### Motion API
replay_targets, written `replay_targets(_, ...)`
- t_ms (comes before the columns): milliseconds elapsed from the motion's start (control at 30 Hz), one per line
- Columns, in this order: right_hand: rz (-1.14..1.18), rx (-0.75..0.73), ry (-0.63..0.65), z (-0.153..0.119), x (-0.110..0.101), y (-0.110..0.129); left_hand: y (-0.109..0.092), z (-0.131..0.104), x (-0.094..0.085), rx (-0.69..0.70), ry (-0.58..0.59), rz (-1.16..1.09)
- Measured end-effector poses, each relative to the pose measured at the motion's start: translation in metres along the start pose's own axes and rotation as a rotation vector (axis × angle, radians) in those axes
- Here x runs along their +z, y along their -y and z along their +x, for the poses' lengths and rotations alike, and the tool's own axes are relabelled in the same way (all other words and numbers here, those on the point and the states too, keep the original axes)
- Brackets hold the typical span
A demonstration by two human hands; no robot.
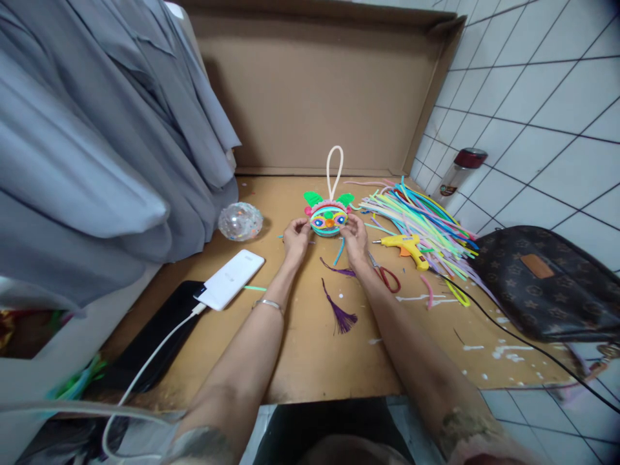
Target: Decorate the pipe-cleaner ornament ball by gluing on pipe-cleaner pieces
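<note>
A round, colourful animal-face ornament [329, 224] with green ears, blue eyes and a white hanging loop [334, 169] is upright near the table's middle. At its left edge, my left hand [297, 239] pinches it between thumb and fingers. My right hand [356, 239] grips the opposite side, fingers bent, the contact partly hidden. A dark purple tassel [339, 313] lies between my forearms, and a second tassel [339, 270] rests above it, close to my right wrist. Red-handled scissors [389, 278] lie partly behind my right forearm.
A yellow glue gun [407, 247], its black cord trailing right, lies before a pile of coloured pipe cleaners [421, 223]. A clear ball [241, 221], a white power bank [232, 279] and a black phone [155, 342] are left. A brown bag [537, 284] and bottle [458, 174] stand right.
</note>
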State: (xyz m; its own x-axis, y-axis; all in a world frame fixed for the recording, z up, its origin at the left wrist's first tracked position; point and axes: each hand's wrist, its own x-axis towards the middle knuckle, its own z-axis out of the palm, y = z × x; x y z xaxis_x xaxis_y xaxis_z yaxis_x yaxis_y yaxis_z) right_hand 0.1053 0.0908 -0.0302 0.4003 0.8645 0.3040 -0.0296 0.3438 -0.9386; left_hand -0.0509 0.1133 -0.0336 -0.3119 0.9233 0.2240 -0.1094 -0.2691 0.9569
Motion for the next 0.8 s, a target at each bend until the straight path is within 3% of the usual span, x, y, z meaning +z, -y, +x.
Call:
replay_targets(300, -0.034, -0.046, -0.016, -0.001, 0.002, -0.003, 0.007, 0.004, 0.001, 0.016, -0.028, 0.028)
replay_targets(667, -0.095, -0.121, 0.049, 0.003, -0.003, -0.008, -0.008, -0.009, -0.002, 0.301, -0.025, 0.221)
replay_targets(800, -0.119, -0.113, 0.058, 0.003, -0.003, -0.007, -0.007, -0.011, 0.000, 0.326, 0.016, 0.223)
